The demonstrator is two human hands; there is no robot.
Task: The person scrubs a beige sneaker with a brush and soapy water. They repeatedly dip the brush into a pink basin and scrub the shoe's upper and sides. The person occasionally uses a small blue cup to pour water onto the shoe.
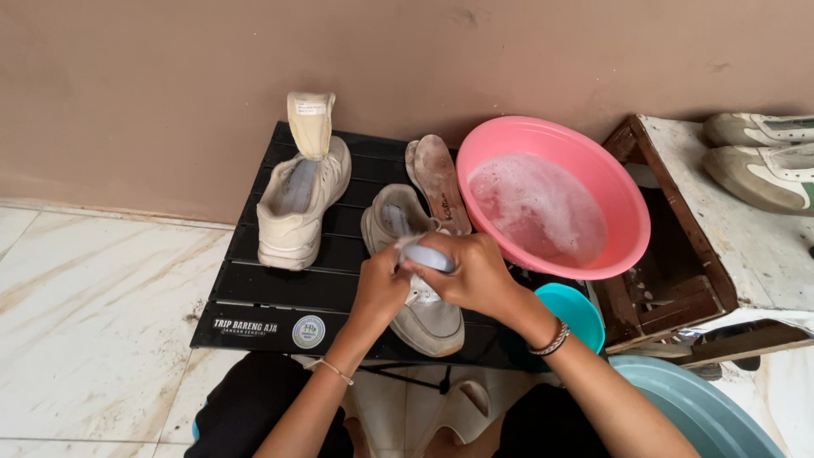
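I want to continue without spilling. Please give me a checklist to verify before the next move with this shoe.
1. Shoe rests flat on black table: ok.
2. Left hand steadies it: ok.
3. Right hand grips the brush: ok, though mostly hidden.
4. Pink basin holds soapy water, within reach: ok.
5. Insole lies apart from the shoe: ok.
6. Basin sits firmly: cannot tell.

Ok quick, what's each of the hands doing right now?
Left hand: closed on the white sneaker, steadying it.
Right hand: closed around a pale blue brush, pressed to the sneaker.
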